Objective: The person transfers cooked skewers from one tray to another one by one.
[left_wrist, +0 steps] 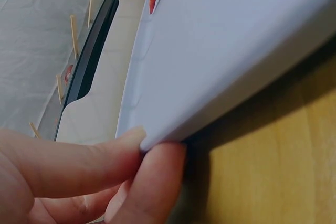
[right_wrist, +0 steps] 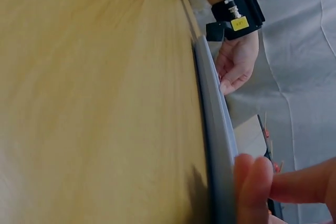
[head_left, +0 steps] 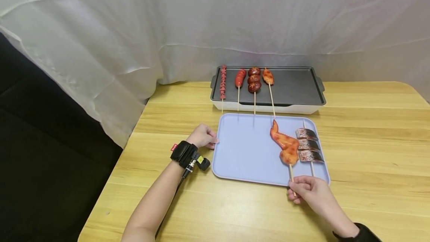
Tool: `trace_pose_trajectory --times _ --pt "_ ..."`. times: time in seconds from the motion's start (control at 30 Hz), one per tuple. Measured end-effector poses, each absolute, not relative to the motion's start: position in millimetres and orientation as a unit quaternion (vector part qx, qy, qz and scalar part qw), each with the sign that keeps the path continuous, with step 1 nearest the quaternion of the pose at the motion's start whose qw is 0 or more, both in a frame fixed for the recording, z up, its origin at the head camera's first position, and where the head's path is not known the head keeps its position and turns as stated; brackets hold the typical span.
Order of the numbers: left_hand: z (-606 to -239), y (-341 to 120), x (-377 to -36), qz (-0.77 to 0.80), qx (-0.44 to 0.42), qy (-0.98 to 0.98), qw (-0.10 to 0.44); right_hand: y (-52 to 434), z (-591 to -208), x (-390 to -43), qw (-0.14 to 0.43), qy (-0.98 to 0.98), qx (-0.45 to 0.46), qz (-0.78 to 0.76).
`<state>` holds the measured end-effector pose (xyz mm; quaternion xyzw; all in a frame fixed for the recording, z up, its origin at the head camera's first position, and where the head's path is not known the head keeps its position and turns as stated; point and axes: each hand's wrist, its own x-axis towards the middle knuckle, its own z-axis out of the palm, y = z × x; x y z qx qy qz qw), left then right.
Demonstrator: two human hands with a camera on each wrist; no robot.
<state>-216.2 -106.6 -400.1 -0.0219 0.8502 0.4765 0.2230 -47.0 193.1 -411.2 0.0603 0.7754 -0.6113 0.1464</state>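
My left hand [head_left: 203, 136] pinches the left rim of a light blue tray [head_left: 248, 148]; in the left wrist view, thumb and finger close on the tray's edge [left_wrist: 210, 103]. At the tray's near right edge, my right hand [head_left: 311, 191] pinches the wooden stick of a chicken wing skewer [head_left: 289, 151]. The browned wing lies over the right half of the tray, its tip toward the far rim. Just right of it is a fish skewer [head_left: 309, 145] with dark-skinned pieces, its stick partly behind my right hand. In the right wrist view the stick is hidden by my fingers [right_wrist: 254, 184].
Behind the tray stands a dark grill plate [head_left: 295, 85] on a white base. On its left half lie a small-meat skewer [head_left: 223, 81], a red sausage skewer [head_left: 240, 77], a mushroom skewer [head_left: 254, 79] and a flat browned meat skewer [head_left: 268, 77], sticks overhanging the front. A pale curtain [head_left: 235, 18] hangs behind.
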Motion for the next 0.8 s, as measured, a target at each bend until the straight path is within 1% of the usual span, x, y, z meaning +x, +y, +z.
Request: trace_pose_trajectory --times 0.2,0.33,0.8 --pt "-401.1 -107.2 -216.4 0.484 -0.020 0.845 0.226 197.2 -408.3 -49.1 0.185 0.795 -0.003 -0.578" --pt "-400.7 -107.0 -216.1 0.487 -0.018 0.843 0.227 197.8 -405.9 -50.5 0.203 0.805 -0.002 -0.558" --pt "-399.5 -107.7 -215.4 0.489 -0.016 0.842 0.228 195.1 -403.8 -51.9 0.202 0.825 0.004 -0.528"
